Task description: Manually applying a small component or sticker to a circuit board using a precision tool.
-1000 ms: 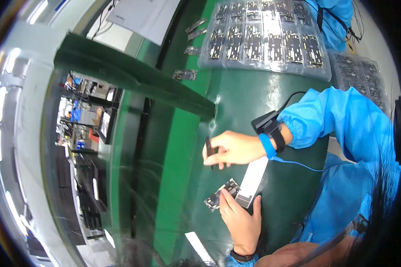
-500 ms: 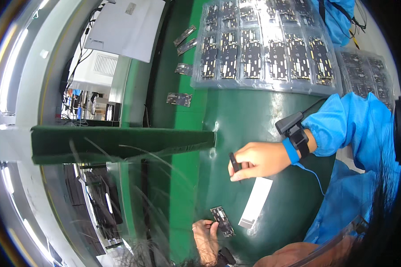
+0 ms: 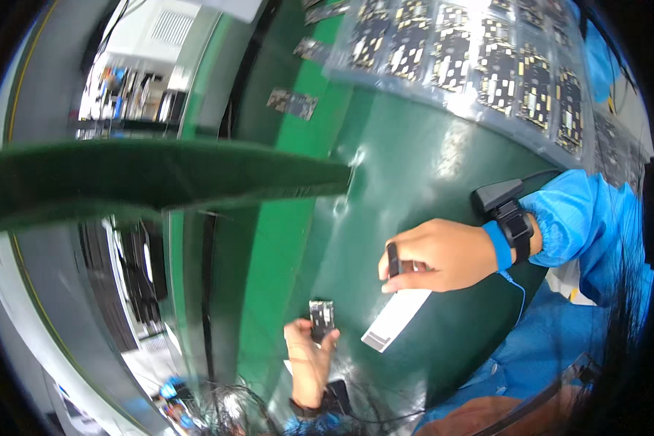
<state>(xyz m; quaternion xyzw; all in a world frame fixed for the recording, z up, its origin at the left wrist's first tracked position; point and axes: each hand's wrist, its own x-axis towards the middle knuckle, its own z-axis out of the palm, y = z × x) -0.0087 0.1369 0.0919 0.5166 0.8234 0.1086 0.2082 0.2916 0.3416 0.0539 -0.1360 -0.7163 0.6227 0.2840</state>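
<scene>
My left hand (image 3: 309, 357), at the lower middle, pinches a small dark circuit board (image 3: 323, 318) between fingers and thumb. The board carries pale and metallic parts and stands up from the fingertips. My right hand (image 3: 443, 254) comes in from the right in a blue sleeve. Its fingers are closed round a short black pen-like tool (image 3: 393, 260), whose lower end is hidden by the hand. Just below these fingers lies a white strip (image 3: 396, 320) with a grey end, partly covered by the hand; whether they touch I cannot tell.
A clear plastic tray (image 3: 443, 98) full of circuit boards stands at the far right on the green mat (image 3: 392, 134). Several loose boards, including one board (image 3: 292, 104), lie to its left. A dark green bar (image 3: 167, 173) juts in from the left. A blue cord (image 3: 522, 294) trails from my right wrist.
My view has turned and shifted. The left hand has raised the circuit board and tipped it more upright. My right hand now covers the upper end of the white strip, still holding the black tool.
</scene>
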